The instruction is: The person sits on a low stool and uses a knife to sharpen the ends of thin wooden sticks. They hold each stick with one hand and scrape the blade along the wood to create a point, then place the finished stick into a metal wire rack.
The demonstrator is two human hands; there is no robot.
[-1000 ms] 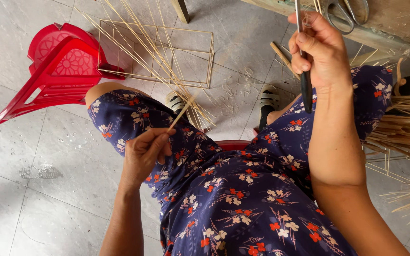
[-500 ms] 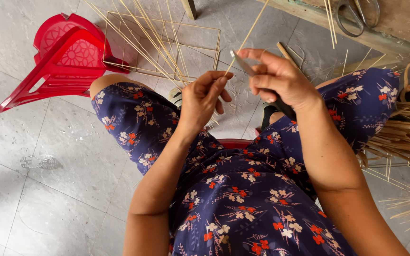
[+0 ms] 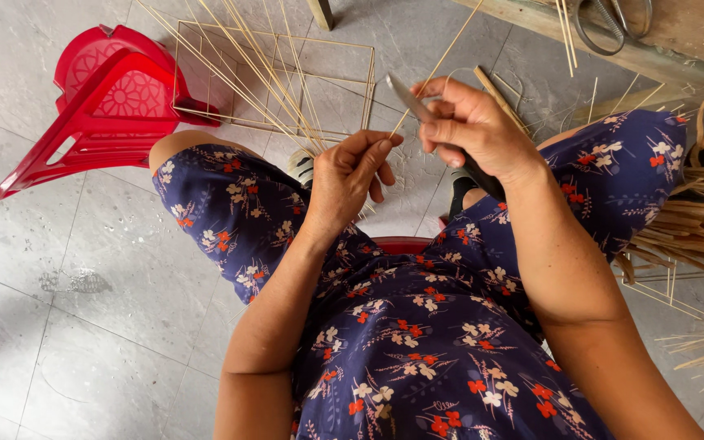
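An overturned red plastic chair (image 3: pixel 99 98) lies on the grey tiled floor (image 3: pixel 83 326) at upper left. Right of it, a thin square frame of bamboo sticks (image 3: pixel 275 81) lies on the floor. A bundle of split bamboo strips (image 3: pixel 694 220) lies at the right edge, with metal scissors (image 3: pixel 613 20) on the wooden plank (image 3: pixel 678 41) at the upper right corner.

Navy floral dress (image 3: pixel 417 342), red plastic chair (image 3: pixel 107 98), grey floor (image 3: pixel 59 326)

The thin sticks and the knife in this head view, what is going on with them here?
A seated person in a dark blue flowered dress works over the lap. The left hand pinches one thin bamboo stick, and the right hand grips a knife with its blade laid against that stick. More sticks fan out on the tiled floor beside a tipped red plastic chair. Scissors lie on a wooden ledge.
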